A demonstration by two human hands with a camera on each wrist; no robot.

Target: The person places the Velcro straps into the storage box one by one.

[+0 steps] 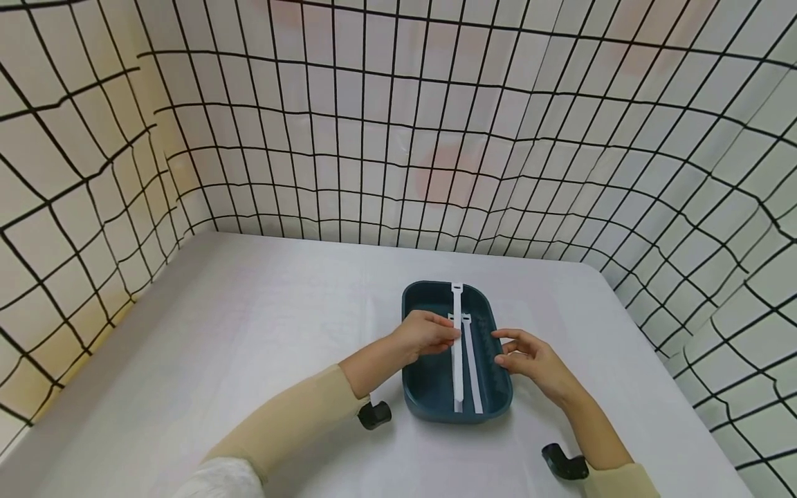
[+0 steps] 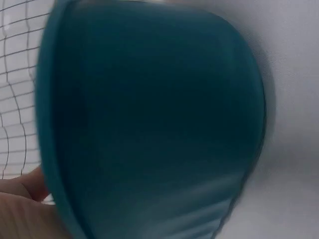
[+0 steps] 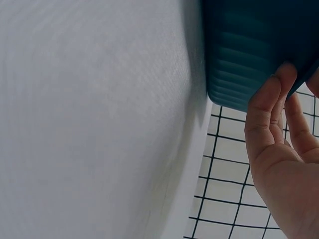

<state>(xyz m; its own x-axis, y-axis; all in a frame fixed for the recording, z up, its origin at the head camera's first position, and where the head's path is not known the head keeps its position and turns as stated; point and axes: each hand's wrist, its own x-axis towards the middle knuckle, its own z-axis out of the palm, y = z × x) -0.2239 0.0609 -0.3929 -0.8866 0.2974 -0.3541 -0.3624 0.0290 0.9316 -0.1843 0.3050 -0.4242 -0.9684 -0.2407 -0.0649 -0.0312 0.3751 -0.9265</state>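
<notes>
My left hand (image 1: 426,335) pinches a long white cable tie (image 1: 457,373) with a slotted head, holding it over the dark teal plastic tub (image 1: 429,408). Beneath it, more white cable ties (image 1: 474,380) lie lengthwise in the tub, partly hidden by the held one. At the tub's right rim is my right hand (image 1: 529,360), its fingers bent against the outer wall and the thumb over the edge. The right wrist view shows those fingers (image 3: 264,104) at the ribbed side. In the left wrist view the tub's wall (image 2: 159,109) covers most of the picture, and the held tie is hidden.
The tub stands on a table with a white cloth (image 1: 280,297). Black wire grid panels (image 1: 373,138) rise along the back and sides, with pale sheeting behind them. A black wrist mount (image 1: 375,415) shows by the left sleeve, another black mount (image 1: 563,462) by the right wrist.
</notes>
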